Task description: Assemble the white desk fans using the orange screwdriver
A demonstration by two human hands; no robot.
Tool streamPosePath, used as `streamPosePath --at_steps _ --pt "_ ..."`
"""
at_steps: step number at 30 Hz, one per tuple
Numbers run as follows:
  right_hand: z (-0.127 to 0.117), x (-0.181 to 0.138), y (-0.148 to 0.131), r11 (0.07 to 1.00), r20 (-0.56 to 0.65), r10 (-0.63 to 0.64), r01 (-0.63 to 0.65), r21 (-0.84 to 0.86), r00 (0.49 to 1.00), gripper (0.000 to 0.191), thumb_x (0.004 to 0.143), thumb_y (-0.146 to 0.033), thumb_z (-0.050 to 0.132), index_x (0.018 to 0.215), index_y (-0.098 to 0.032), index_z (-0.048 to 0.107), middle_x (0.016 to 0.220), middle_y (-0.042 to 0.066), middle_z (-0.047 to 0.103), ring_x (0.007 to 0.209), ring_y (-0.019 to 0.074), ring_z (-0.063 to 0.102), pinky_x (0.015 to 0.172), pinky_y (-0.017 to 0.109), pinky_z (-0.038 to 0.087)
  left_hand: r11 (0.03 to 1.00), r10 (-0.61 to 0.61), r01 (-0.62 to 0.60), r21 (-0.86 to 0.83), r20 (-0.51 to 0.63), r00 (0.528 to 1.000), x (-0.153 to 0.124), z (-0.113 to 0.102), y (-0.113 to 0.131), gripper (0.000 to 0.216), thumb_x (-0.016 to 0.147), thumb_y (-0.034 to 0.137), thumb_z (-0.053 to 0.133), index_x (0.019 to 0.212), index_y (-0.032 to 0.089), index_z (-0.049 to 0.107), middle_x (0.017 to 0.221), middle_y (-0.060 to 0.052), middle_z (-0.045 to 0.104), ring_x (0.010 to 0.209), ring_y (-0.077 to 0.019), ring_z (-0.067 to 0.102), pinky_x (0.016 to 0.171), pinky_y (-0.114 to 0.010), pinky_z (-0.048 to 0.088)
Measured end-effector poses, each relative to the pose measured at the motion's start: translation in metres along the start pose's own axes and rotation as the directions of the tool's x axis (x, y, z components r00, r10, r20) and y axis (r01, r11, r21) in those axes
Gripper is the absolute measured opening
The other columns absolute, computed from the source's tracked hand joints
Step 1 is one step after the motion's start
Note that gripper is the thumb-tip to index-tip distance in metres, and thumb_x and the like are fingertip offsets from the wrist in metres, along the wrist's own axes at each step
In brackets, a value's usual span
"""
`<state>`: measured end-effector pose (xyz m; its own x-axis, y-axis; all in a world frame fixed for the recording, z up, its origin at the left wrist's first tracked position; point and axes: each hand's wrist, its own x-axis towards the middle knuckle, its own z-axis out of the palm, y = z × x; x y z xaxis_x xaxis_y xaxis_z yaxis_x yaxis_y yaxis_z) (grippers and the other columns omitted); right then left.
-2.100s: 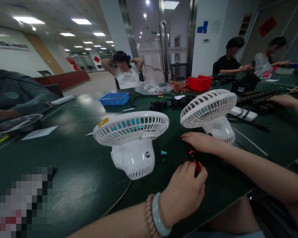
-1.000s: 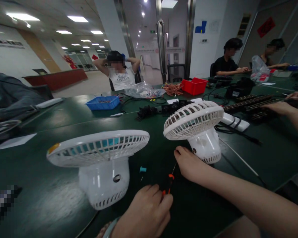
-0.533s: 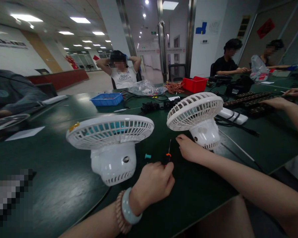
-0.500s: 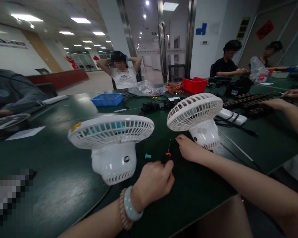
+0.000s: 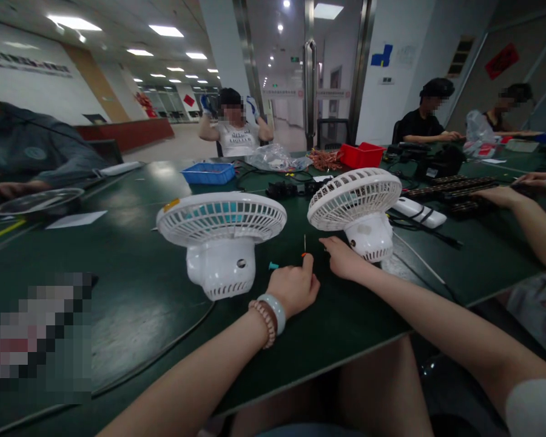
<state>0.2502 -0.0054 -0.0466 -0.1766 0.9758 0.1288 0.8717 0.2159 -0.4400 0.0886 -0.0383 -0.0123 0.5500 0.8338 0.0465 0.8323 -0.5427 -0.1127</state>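
Note:
Two white fans lie on the green table with their grilles tilted up: a left fan with blue blades and a right fan. Between them, my left hand, wearing a bangle and a beaded bracelet, is closed round a screwdriver. Its thin shaft points away from me; the handle is mostly hidden, and my index finger lies along it. A small teal plastic piece rests beside that hand. My right hand is next to the right fan's base, fingers pinched together; what they hold is too small to make out.
Behind the fans are a blue tray, a red bin, a plastic bag and copper-coloured wire. A white power strip lies at right. Co-workers sit around the table; one person's hand is at dark strips.
The view has shifted, showing more of the table's near edge. My left index finger has stretched forward along the screwdriver. The person opposite has moved their gloved hands from behind their head to its sides.

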Motion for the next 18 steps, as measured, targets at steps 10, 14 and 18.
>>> streamPosePath --at_steps 10,14,18 --pt "-0.006 -0.001 0.000 0.984 -0.170 -0.043 0.072 0.164 0.984 0.076 0.062 0.002 0.038 0.136 -0.010 0.030 0.138 0.016 0.032 0.133 0.0221 0.024 0.111 0.040 0.021 0.998 0.043 -0.034 0.048 -0.194 0.980 0.006 -0.013 0.014 0.026 0.086 0.029 0.033 0.097 0.014 0.051 0.084 -0.011 0.061 0.083 -0.0238 0.060 0.067 -0.034 0.048" --pt "-0.010 -0.002 0.000 0.969 -0.206 -0.095 0.138 0.206 0.974 0.066 0.067 -0.002 0.041 0.132 -0.009 0.036 0.134 0.017 0.039 0.128 0.0223 0.032 0.109 0.040 0.025 1.000 0.010 -0.006 0.017 -0.235 0.972 0.028 -0.016 0.030 0.024 0.081 0.013 0.037 0.098 0.010 0.054 0.099 -0.014 0.057 0.097 -0.0232 0.053 0.079 -0.034 0.047" --pt "-0.016 -0.003 -0.002 0.959 -0.186 -0.058 0.106 0.261 0.981 0.058 0.071 -0.005 0.040 0.128 -0.014 0.041 0.129 0.013 0.046 0.122 0.0198 0.041 0.105 0.039 0.031 0.994 -0.062 0.051 -0.096 -0.121 0.991 0.054 -0.009 0.037 0.034 0.078 0.009 0.041 0.110 0.005 0.051 0.108 -0.018 0.054 0.103 -0.0228 0.051 0.088 -0.036 0.045"
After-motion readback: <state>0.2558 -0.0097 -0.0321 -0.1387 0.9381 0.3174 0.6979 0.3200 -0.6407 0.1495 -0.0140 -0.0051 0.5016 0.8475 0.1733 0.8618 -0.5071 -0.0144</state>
